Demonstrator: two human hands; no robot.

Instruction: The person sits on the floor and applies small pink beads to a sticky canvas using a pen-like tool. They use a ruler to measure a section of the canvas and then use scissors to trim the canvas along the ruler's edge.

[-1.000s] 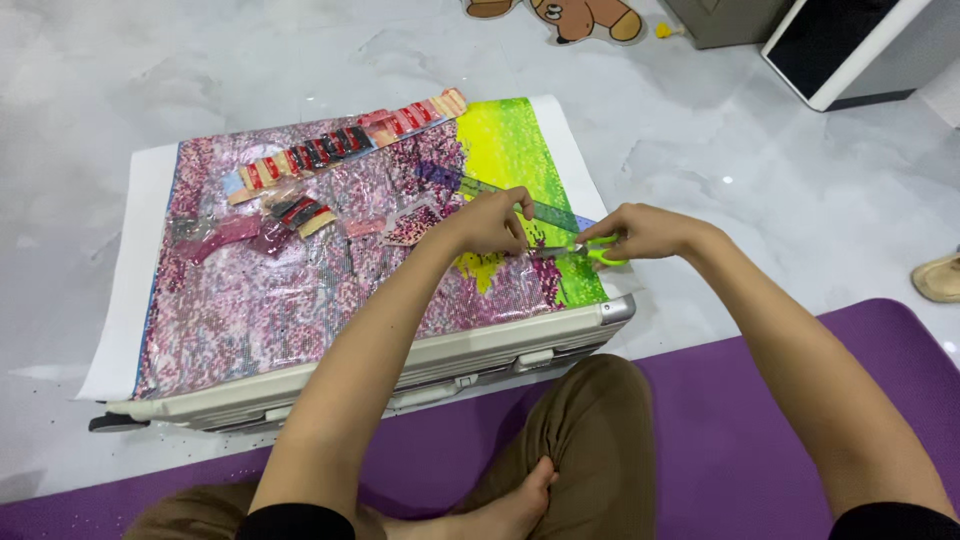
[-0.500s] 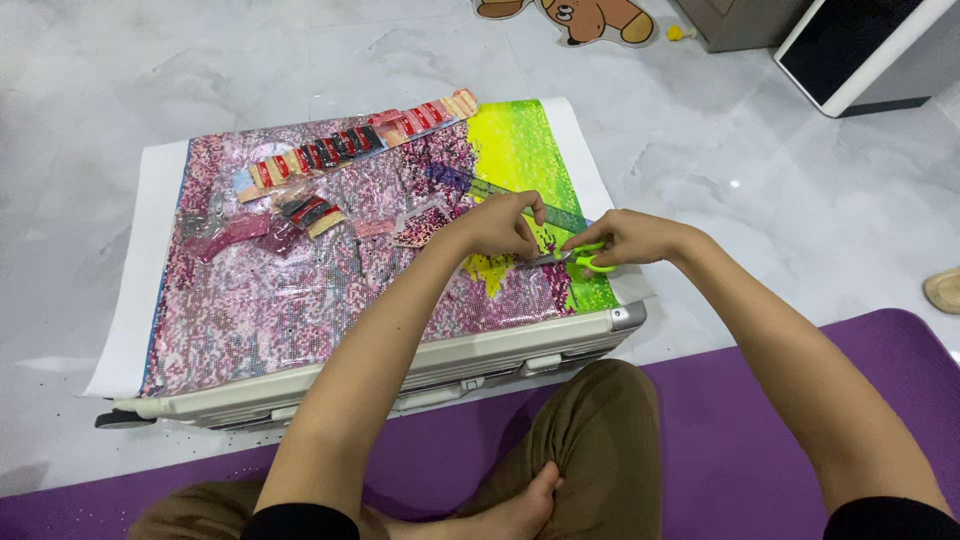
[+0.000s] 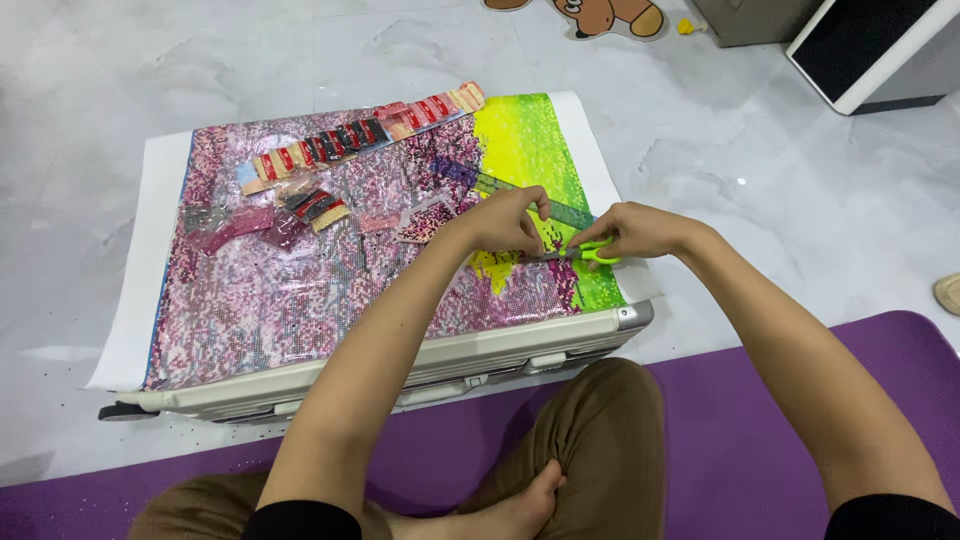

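A diamond-painting canvas (image 3: 300,290), mostly pink with a yellow-green right part, lies flat on a white suitcase (image 3: 500,355). My right hand (image 3: 635,230) grips small green-handled scissors (image 3: 590,253) over the green area near the canvas's right edge. My left hand (image 3: 505,220) rests just left of the scissors, its fingers pinching something small at the blades; what it pinches is too small to tell. A row of small red and dark bead packets (image 3: 360,135) lies along the canvas's far edge, with a few loose packets (image 3: 300,205) on the pink area.
The suitcase lies on a grey marble-look floor (image 3: 800,180). I sit on a purple mat (image 3: 740,420) with my knee and foot below the suitcase. A bear-shaped mat (image 3: 600,15) and a white-framed black appliance (image 3: 870,45) are at the far side.
Both hands stayed together over the green part of the canvas and shifted slightly; the scissors' blades now point left toward my left fingers.
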